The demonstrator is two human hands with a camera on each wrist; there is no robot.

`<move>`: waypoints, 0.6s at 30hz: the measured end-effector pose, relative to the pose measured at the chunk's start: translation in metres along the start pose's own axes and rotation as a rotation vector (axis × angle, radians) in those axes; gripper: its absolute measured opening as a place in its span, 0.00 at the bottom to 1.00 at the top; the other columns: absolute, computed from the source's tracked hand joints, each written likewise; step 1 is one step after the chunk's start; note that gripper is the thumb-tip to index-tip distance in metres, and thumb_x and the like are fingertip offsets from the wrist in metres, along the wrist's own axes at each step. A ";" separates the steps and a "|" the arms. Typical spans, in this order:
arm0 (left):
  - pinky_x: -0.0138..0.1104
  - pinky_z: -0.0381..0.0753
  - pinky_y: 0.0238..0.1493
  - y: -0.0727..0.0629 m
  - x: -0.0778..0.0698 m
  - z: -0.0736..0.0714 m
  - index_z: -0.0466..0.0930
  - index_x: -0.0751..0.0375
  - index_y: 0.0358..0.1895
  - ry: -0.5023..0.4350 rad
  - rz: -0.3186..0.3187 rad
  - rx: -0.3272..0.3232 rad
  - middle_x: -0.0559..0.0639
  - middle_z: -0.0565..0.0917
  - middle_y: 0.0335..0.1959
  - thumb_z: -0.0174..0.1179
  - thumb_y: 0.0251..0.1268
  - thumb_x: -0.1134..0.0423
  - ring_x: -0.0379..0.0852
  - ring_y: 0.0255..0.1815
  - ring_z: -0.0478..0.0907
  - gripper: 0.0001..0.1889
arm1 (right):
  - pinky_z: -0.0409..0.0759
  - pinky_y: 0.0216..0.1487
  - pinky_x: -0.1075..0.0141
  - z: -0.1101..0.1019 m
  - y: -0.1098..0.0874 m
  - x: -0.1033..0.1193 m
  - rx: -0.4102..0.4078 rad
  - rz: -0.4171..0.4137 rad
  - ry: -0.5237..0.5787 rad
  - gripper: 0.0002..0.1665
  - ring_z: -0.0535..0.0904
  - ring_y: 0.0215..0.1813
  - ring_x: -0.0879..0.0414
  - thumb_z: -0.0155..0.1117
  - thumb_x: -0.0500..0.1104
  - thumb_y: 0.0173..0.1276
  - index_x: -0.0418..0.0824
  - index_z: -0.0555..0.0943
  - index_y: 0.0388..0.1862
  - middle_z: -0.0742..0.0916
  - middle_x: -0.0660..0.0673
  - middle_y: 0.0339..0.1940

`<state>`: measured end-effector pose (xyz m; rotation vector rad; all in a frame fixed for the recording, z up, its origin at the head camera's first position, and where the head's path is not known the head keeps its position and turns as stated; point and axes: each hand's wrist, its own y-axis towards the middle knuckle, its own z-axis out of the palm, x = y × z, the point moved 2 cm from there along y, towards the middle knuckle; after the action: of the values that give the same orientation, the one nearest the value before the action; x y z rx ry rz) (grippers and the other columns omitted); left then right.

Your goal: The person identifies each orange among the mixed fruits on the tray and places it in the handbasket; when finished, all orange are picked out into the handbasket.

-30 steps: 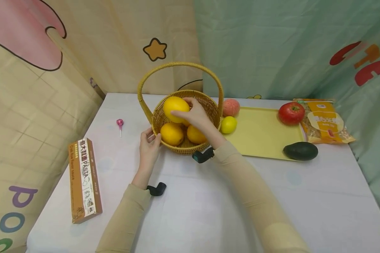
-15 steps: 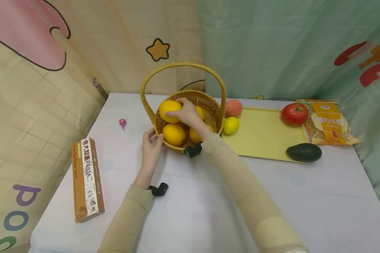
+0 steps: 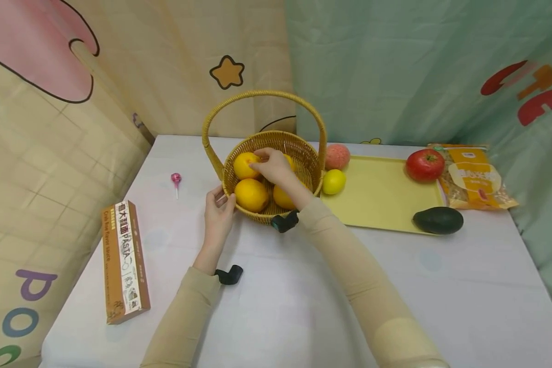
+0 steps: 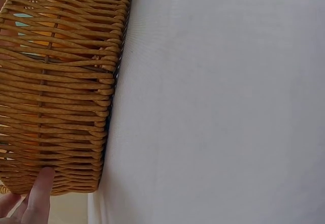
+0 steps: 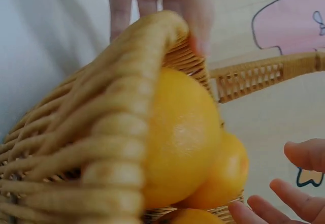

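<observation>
A woven basket [image 3: 257, 217] with a tall arched handle holds several oranges [image 3: 251, 195]. My left hand [image 3: 219, 212] grips its left rim, thumb over the edge and fingers outside; in the left wrist view a fingertip [image 4: 44, 181] lies along the weave. Inside the basket, my right hand [image 3: 276, 167] hovers beside the back-left orange [image 3: 245, 166]. The right wrist view shows the fingers of that hand [image 5: 292, 203] spread and apart from the oranges [image 5: 183, 132].
Right of the basket lie a yellow tray [image 3: 372, 194], a pink peach-like fruit [image 3: 337, 156], a lemon [image 3: 334, 182], a red tomato-like fruit [image 3: 424, 165], a dark green avocado-like fruit [image 3: 438, 220] and a yellow food bag [image 3: 476, 176]. Leftward are a lollipop [image 3: 176, 179] and a pasta box [image 3: 126, 260].
My right hand has lowered an orange into the back left of the basket and let it go. My left hand has stayed on the rim.
</observation>
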<state>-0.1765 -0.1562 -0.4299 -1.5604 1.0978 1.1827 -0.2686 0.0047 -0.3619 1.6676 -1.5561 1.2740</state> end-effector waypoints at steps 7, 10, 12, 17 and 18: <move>0.45 0.80 0.63 0.002 0.000 0.000 0.56 0.62 0.73 0.007 -0.007 0.008 0.59 0.65 0.71 0.52 0.75 0.60 0.54 0.67 0.70 0.28 | 0.73 0.71 0.60 -0.022 -0.018 -0.010 0.016 -0.056 0.091 0.26 0.73 0.69 0.51 0.62 0.48 0.72 0.42 0.75 0.67 0.79 0.45 0.67; 0.44 0.80 0.62 0.003 0.001 -0.001 0.56 0.60 0.73 0.012 -0.015 0.001 0.58 0.65 0.71 0.53 0.75 0.60 0.53 0.66 0.70 0.28 | 0.74 0.69 0.59 -0.031 -0.029 -0.022 0.020 -0.063 0.106 0.25 0.73 0.68 0.51 0.62 0.49 0.72 0.43 0.76 0.65 0.80 0.45 0.65; 0.44 0.80 0.62 0.003 0.002 -0.002 0.56 0.60 0.73 0.015 -0.018 -0.003 0.58 0.65 0.71 0.53 0.75 0.59 0.53 0.66 0.71 0.28 | 0.76 0.68 0.59 -0.038 -0.036 -0.032 0.027 -0.065 0.130 0.25 0.74 0.66 0.50 0.61 0.49 0.72 0.42 0.76 0.65 0.80 0.45 0.65; 0.46 0.80 0.63 0.001 0.005 -0.004 0.57 0.60 0.73 0.021 -0.027 -0.018 0.58 0.65 0.71 0.53 0.75 0.60 0.54 0.67 0.70 0.28 | 0.75 0.69 0.57 -0.055 -0.059 -0.052 0.039 -0.062 0.191 0.25 0.75 0.67 0.50 0.61 0.48 0.73 0.41 0.75 0.65 0.80 0.44 0.65; 0.46 0.80 0.63 0.001 0.006 -0.004 0.57 0.61 0.73 0.020 -0.029 -0.021 0.58 0.65 0.71 0.53 0.75 0.60 0.54 0.67 0.70 0.28 | 0.74 0.70 0.57 -0.059 -0.064 -0.056 0.039 -0.064 0.203 0.25 0.74 0.67 0.50 0.60 0.48 0.73 0.41 0.75 0.66 0.80 0.43 0.65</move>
<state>-0.1756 -0.1613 -0.4354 -1.6020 1.0752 1.1647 -0.2186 0.0941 -0.3720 1.5453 -1.3561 1.4004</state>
